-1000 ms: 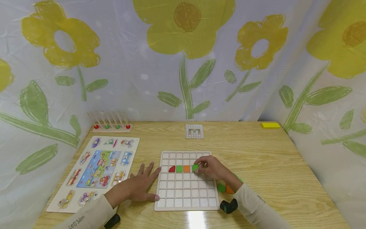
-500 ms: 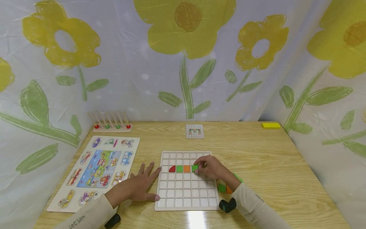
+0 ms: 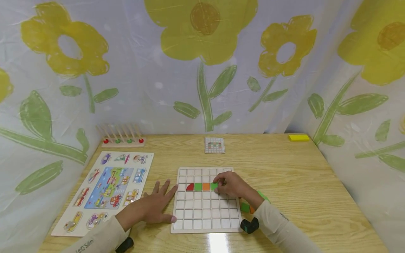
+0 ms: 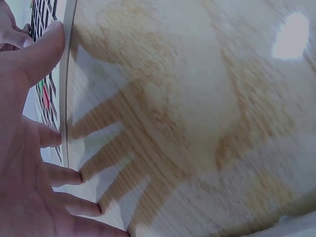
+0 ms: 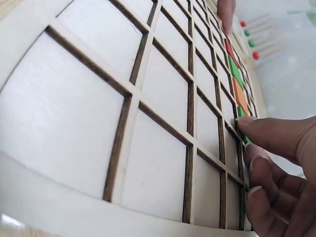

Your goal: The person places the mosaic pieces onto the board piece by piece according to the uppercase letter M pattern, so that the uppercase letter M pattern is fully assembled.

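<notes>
A pale wooden grid board (image 3: pixel 190 213) lies in the middle of the table. One of its upper rows carries a red quarter-round tile (image 3: pixel 190 187), a green square tile (image 3: pixel 198 186) and an orange square tile (image 3: pixel 206 186), side by side. Just right of the orange one, my right hand (image 3: pixel 232 185) pinches another green square tile (image 3: pixel 213 186) between thumb and fingertips, at its cell; the right wrist view shows this tile (image 5: pixel 242 118) low among the slats. My left hand (image 3: pixel 155 208) lies spread, with thumb and index finger touching the board's left edge.
Loose green tiles (image 3: pixel 245 207) and orange ones lie partly hidden beneath my right wrist. A small pattern card (image 3: pixel 214 145) lies behind the board. Leftward are a picture puzzle (image 3: pixel 109 186) and a peg rack with beads (image 3: pixel 123 142). A yellow block (image 3: pixel 299 138) sits far right.
The pinched green tile has straightened and settled in line with the row, shifting slightly left toward the orange tile. My left hand has stayed at the board's edge.
</notes>
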Demonstrator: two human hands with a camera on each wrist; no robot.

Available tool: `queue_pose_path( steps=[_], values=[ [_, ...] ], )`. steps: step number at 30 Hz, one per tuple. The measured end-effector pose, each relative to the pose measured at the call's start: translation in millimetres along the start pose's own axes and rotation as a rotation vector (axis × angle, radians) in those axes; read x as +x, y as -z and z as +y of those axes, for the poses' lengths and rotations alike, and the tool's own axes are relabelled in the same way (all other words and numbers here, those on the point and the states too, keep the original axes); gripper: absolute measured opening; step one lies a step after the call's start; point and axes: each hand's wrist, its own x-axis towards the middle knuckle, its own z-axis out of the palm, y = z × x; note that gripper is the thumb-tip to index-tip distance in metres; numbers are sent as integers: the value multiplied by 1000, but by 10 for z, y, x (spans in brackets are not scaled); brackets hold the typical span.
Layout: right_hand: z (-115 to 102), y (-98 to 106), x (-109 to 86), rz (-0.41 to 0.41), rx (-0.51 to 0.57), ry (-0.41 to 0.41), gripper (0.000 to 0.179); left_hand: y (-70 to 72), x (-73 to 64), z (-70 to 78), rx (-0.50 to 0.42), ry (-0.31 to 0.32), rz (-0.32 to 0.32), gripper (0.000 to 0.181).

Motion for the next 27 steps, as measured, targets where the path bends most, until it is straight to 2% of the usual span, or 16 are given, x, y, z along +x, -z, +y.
queue_pose_path(
  steps=[6, 10, 18, 27],
  values=[
    [10, -3, -1, 3, -12, -3, 23, 15, -9, 15, -8, 6, -4, 109],
    [41, 18, -17, 17, -17, 24, 20, 27, -5, 28, -9, 16, -10, 112],
    [222, 159, -124, 70, 40, 84, 15, 32, 5, 29, -3, 16, -12, 112],
    [356, 329, -289, 82, 86, 59, 19, 29, 14, 24, 2, 15, -19, 112]
  ],
)
